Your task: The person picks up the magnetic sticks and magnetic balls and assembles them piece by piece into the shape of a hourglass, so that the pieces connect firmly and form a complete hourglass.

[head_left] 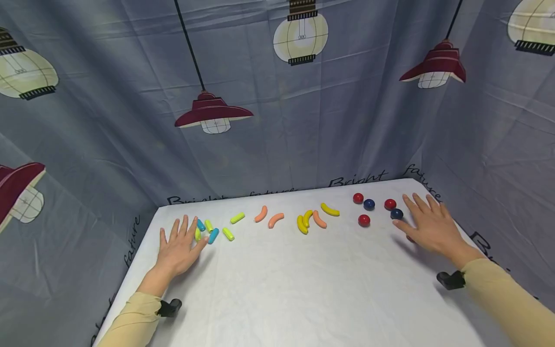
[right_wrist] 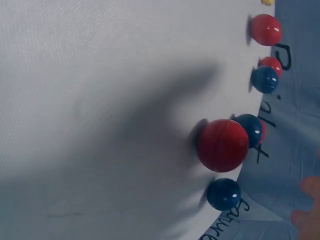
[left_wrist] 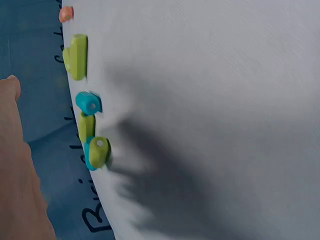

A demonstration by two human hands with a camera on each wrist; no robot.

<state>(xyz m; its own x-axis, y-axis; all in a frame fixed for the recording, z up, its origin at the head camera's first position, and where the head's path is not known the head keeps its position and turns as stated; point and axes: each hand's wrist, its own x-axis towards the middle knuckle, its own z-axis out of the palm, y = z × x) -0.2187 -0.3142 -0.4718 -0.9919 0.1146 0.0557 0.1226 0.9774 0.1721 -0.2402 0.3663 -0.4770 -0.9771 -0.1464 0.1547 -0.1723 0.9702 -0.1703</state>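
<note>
A person's two hands, in tan sleeves, reach over a white-covered bench (head_left: 277,289) from the near side. The left hand (head_left: 178,253) is palm down, fingers straight and spread, held above the bench at the left, its shadow falling on the cloth. The right hand (head_left: 435,231) is likewise spread and raised at the right. Each wrist carries a small black mount (head_left: 170,308).

Small toy-like pieces form a loose row along the far part of the bench. Just beside the left hand's fingers and thumb is a cluster of short rods: four lime-green rods (head_left: 237,218) and two blue rods (head_left: 213,236). To their right come two curved orange pieces (head_left: 275,220), then three yellow bananas (head_left: 330,209), two of them close together, with a third orange piece just beside them.

At the right lie shiny balls, four red balls (head_left: 364,220) and three dark blue balls (head_left: 369,204). In the head view, the right hand mostly hides one red ball and covers one blue; the right wrist view shows both.

Behind the bench hangs a grey-blue curtain (head_left: 269,154) printed with lamps and black lettering.
</note>
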